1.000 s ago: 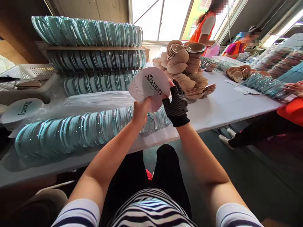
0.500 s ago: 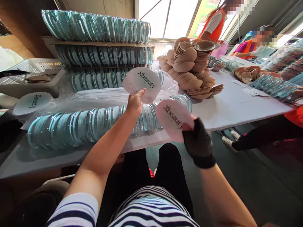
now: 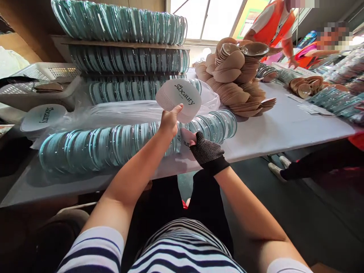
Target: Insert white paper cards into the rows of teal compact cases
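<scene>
My left hand [image 3: 170,120] grips a stack of white rounded cards [image 3: 178,98] printed with "beauty", its thumb lying on the top card. In a black dotted half-finger glove, my right hand [image 3: 207,149] pinches one pinkish card [image 3: 186,137] with the same print. That card's lower part reaches in among a long row of clear round pieces [image 3: 113,146] lying on edge along the table front; how deep it goes is partly hidden. The row looks like stacked bluish plastic discs or lids.
Behind stand tiers of similar clear pieces [image 3: 122,22] on boards. Brown rounded pieces [image 3: 227,72] are heaped at centre right. At left are a white perforated basket [image 3: 59,70] and another card stack [image 3: 42,115]. Co-workers in orange vests [image 3: 270,22] are at the far right.
My right hand has moved left and inward, bringing its card from in front of the row down among the clear pieces. My left hand still holds its stack in about the same place.
</scene>
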Motion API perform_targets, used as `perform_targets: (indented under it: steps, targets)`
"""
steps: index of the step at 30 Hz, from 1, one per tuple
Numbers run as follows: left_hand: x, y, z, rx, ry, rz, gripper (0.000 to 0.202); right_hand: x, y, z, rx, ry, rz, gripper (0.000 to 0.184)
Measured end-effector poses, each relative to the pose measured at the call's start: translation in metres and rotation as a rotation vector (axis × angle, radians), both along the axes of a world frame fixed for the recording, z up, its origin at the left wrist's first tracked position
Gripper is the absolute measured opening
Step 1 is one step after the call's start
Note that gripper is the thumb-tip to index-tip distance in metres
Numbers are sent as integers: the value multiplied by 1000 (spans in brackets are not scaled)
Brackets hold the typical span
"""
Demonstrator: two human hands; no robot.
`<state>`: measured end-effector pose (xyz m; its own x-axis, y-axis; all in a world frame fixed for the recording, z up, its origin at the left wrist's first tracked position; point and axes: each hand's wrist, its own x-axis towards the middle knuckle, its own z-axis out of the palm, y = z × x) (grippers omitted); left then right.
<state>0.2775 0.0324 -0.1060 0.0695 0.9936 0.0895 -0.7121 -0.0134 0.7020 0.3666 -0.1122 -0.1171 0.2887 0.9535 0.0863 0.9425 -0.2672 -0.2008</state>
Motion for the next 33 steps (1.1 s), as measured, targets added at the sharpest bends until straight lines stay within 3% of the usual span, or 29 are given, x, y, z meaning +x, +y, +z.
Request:
perform_targets:
  steps: [6,10,14,20,26,29,31,33]
  targets:
    - [3,2,1,-44,-17,32,41,-3,5,-15,226,-31,-52,32]
    - [6,4,0,-31,-30,27,44,-3,31,-22,244,-11,33,31]
    - [5,5,-3,-30,-42,45,42,7,35,-24,264,43,168,27]
    - [5,6,-6,-3,-38,57,37,0,38,-11,146,-15,149,25]
    - [5,7,-7,-16,-53,80,41,-3,55,-8,83,303,195,24]
    - [7,8,-10,-52,-72,78,45,-2,57,-8,66,119,208,23]
    - [9,7,-11,-57,-86,77,47,0,57,-4,-16,41,243,20]
    - [9,6,-11,-45,-90,80,48,4,57,1,-170,203,270,17]
